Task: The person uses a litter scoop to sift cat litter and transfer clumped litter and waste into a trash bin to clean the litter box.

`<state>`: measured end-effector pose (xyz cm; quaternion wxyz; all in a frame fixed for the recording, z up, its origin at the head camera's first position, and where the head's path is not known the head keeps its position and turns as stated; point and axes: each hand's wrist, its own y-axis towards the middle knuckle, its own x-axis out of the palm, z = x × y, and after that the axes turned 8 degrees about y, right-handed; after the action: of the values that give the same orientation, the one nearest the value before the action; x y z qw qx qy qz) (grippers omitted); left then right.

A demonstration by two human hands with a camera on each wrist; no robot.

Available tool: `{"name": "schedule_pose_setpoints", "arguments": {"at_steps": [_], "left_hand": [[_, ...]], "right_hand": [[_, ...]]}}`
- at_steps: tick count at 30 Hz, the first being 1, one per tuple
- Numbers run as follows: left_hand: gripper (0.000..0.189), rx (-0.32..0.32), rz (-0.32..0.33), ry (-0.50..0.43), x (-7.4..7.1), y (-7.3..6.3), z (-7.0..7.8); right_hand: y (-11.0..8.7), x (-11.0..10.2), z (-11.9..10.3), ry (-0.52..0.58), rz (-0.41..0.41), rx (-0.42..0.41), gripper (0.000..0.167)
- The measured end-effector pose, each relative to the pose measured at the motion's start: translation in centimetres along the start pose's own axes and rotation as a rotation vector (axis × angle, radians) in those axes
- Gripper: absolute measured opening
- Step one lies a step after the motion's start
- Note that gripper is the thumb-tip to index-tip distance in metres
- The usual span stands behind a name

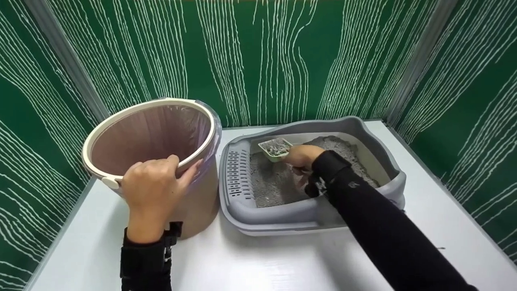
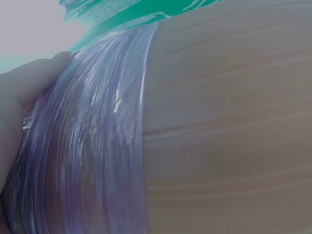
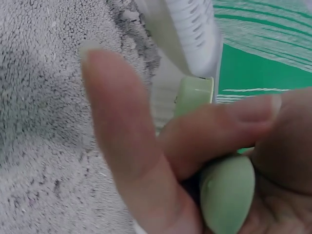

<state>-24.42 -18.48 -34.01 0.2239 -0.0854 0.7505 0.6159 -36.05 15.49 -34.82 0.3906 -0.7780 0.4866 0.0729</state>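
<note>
My left hand [image 1: 151,190] grips the near rim of a beige trash bin [image 1: 200,216], fingers over the edge and thumb on the outside. A thin purple bag lines the bin; in the left wrist view the folded-over bag [image 2: 107,131] hugs its ribbed wall. My right hand [image 1: 305,158] holds a light green litter scoop [image 1: 272,157] over the left part of a grey litter box [image 1: 282,226]. Grey clumps and grains fill the scoop. Below it lies grey cat litter [image 1: 274,188]. The right wrist view shows fingers curled round the scoop's handle [image 3: 226,195], one finger extended.
Bin and litter box stand side by side on a white table [image 1: 250,262]. The box has a slotted ledge [image 1: 238,173] on its left and a raised back wall. Litter is heaped higher toward its back right. Green panels [image 1: 274,60] with white wavy lines enclose the table.
</note>
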Motion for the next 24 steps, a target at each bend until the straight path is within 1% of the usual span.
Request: {"name": "schedule_pose_setpoints", "arguments": {"at_steps": [3,5,6,8,11,13,16,18,21,24], "left_hand": [[0.061,0.005,0.004,-0.002,0.1,-0.1,0.0],[0.061,0.005,0.008,-0.005,0.1,0.0,0.0],[0.062,0.003,0.010,-0.005,0.1,0.0,0.0],[0.062,0.003,0.012,0.000,0.1,0.0,-0.1],[0.062,0.003,0.013,0.004,0.1,0.0,-0.1],[0.062,0.005,0.016,0.005,0.1,-0.1,-0.1],[0.061,0.005,0.023,0.004,0.2,-0.1,-0.2],[0.061,0.002,0.026,0.004,0.2,-0.1,-0.2],[0.061,-0.003,0.027,0.005,0.2,-0.1,-0.2],[0.060,0.000,0.025,0.003,0.3,0.1,-0.1]], "right_hand": [[-0.8,-0.7,0.3,-0.007,0.003,-0.015,0.047],[-1.2,-1.3,0.7,-0.023,0.009,-0.052,0.056],[-1.2,-1.6,0.8,-0.022,0.012,-0.076,0.057],[-1.0,-2.1,1.1,-0.015,0.036,-0.139,0.055],[-0.4,-2.3,1.9,0.071,0.083,-0.226,0.052],[0.1,-2.2,2.5,0.121,0.120,-0.269,0.050],[0.9,-2.0,3.1,0.196,0.194,-0.311,0.047],[1.3,-2.0,3.2,0.225,0.253,-0.338,0.044],[1.8,-2.0,3.3,0.252,0.329,-0.366,0.043],[2.0,-2.2,3.6,0.244,0.388,-0.358,0.041]]}}
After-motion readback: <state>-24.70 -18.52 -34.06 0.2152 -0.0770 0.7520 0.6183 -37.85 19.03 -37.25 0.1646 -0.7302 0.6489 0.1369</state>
